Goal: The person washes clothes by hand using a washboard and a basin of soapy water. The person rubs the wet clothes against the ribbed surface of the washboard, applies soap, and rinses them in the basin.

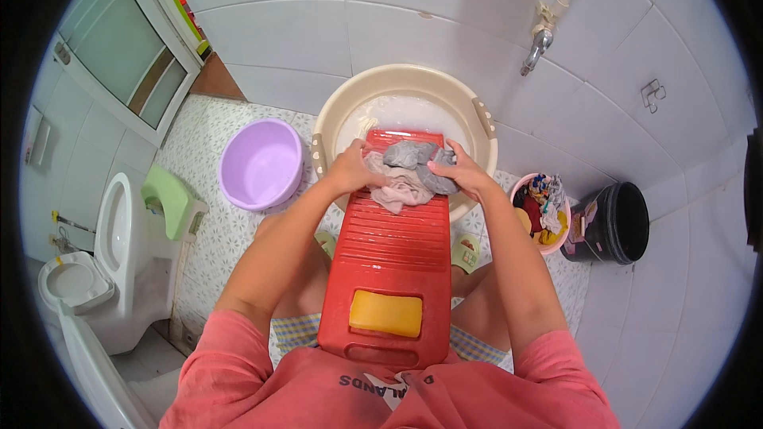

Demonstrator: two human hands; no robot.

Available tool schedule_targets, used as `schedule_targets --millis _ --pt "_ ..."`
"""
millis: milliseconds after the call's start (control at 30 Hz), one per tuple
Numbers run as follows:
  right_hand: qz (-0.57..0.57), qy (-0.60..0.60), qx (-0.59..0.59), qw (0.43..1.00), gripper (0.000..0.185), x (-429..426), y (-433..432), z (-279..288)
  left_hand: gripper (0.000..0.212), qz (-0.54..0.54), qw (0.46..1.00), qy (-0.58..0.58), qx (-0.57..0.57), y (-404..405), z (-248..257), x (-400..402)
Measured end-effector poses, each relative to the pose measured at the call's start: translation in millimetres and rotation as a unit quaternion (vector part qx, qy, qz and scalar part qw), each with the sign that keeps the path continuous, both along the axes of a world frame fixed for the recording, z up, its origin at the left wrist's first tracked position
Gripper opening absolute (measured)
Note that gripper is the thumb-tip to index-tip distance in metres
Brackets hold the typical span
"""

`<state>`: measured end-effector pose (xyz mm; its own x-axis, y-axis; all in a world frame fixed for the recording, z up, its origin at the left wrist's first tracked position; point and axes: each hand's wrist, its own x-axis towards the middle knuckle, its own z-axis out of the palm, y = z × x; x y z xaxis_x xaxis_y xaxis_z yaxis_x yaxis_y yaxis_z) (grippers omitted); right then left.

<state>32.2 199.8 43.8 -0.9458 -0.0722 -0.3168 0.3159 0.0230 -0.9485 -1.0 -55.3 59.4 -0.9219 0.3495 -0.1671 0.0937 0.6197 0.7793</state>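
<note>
A wet, bunched grey and pale pink cloth [411, 170] lies on the ribbed upper part of a red plastic washboard [393, 244]. My left hand [354, 170] grips the pale side of the bundle. On the grey side, my right hand [462, 171] holds it with the thumb on top. The washboard slopes from my lap into a beige basin [405, 77] of cloudy, sudsy water [411, 108]. A yellow bar of soap [386, 313] rests in the recess at the washboard's near end.
A purple basin [262, 164] and a green stool [167, 202] stand left, near a white toilet [119, 232]. To the right are a pink basin of clothes [542, 211] and a black bucket [620, 223]. A metal tap [538, 50] juts from the tiled wall.
</note>
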Motion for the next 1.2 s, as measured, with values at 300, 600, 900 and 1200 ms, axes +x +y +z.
schedule_targets --millis 300,600,900,1200 --pt "-0.027 0.047 0.299 0.953 0.079 3 -6 7 0.044 0.067 0.950 -0.189 0.242 -45 0 -1" --pt "0.066 0.062 0.457 0.885 0.049 -5 -28 43 0.051 -0.211 0.933 0.139 -0.254 -27 30 12" --pt "-0.020 -0.058 0.243 0.968 0.053 -2 -8 23 0.028 -0.023 0.998 -0.030 0.046 -26 24 -23" --pt "0.195 -0.093 0.383 0.898 0.059 12 -8 54 0.037 -0.107 0.985 -0.132 0.012 -8 51 -6"
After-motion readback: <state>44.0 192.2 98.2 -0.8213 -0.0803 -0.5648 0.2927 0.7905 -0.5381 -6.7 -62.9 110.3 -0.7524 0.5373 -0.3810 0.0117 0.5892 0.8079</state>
